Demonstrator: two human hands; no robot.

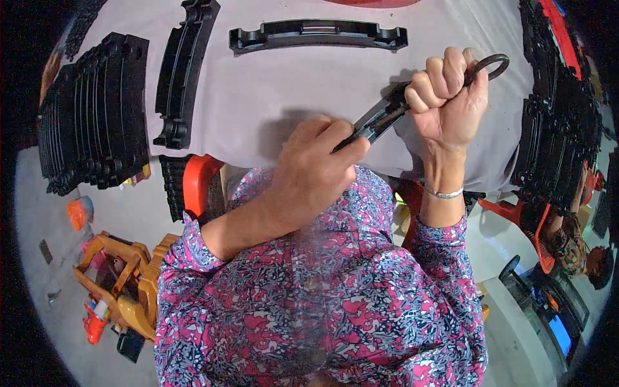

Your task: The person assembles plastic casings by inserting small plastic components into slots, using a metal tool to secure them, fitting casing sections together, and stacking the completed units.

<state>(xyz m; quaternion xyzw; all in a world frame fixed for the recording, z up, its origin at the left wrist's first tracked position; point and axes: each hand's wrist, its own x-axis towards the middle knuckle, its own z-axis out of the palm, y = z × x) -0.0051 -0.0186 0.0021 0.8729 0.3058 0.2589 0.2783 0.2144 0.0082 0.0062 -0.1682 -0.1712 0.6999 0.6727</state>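
Note:
My left hand [314, 164] is closed on the lower end of a black plastic part [379, 120], a channel-shaped piece that slants up to the right above the table's near edge. Further right and higher, my right hand [446, 97] makes a fist round a black tool with a looped end [498, 62]; the loop sticks out past the thumb. The fist sits at the part's upper end. My fingers hide the tool's other end and where it meets the part. Beyond my hands lie a curved black plastic bracket [319, 27], crosswise, and another bracket [184, 77], lengthwise.
A light cloth covers the table [251, 97]. Black brackets [97, 109] are stacked in rows at the left edge, with another stack [554, 135] at the right. Red chairs [200, 184] stand below the table edge. A yellow-brown toy vehicle [126, 277] is on the floor at left.

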